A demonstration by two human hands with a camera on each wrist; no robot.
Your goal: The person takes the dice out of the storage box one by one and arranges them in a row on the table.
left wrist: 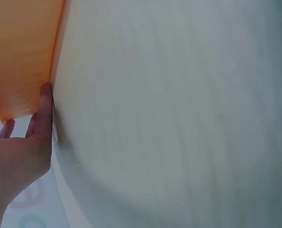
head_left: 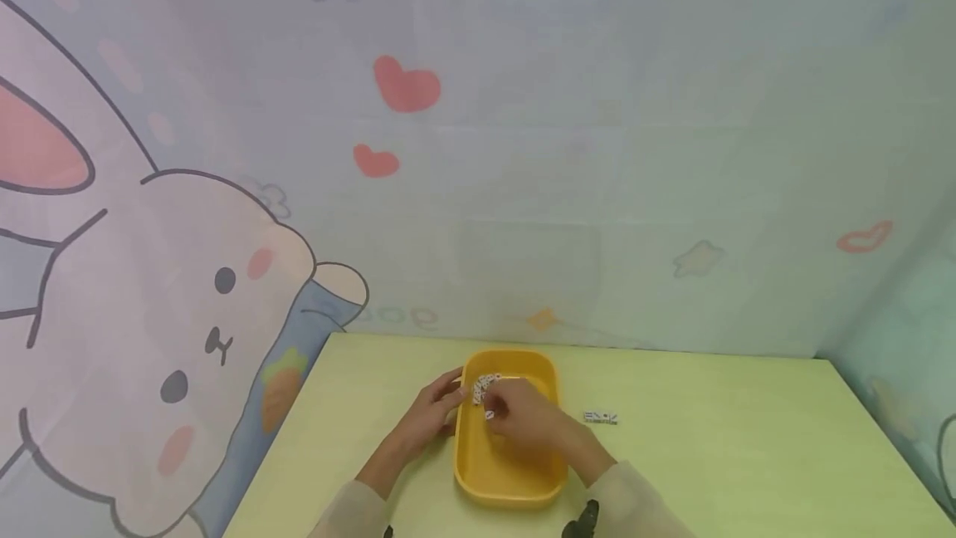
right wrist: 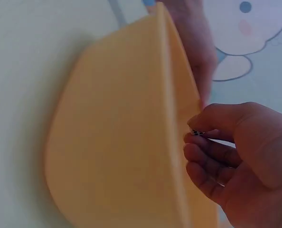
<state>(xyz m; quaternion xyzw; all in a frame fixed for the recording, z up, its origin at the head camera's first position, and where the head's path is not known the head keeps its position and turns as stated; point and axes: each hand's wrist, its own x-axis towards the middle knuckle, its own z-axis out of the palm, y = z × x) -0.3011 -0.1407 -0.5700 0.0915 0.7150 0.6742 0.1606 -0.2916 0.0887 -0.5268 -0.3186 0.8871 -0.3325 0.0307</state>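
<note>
Left hand [head_left: 433, 407], fingers extended against a yellow rectangular plastic tray [head_left: 511, 476]; right hand [head_left: 529, 415], over it, pinches a small white block with black markings [right wrist: 196, 133].

We see a pale yellow-green table [head_left: 747, 438] across the lower frame, bearing a yellow tray [head_left: 511, 476] at bottom center and a short row of white pieces [head_left: 601, 418] near its right.
</note>
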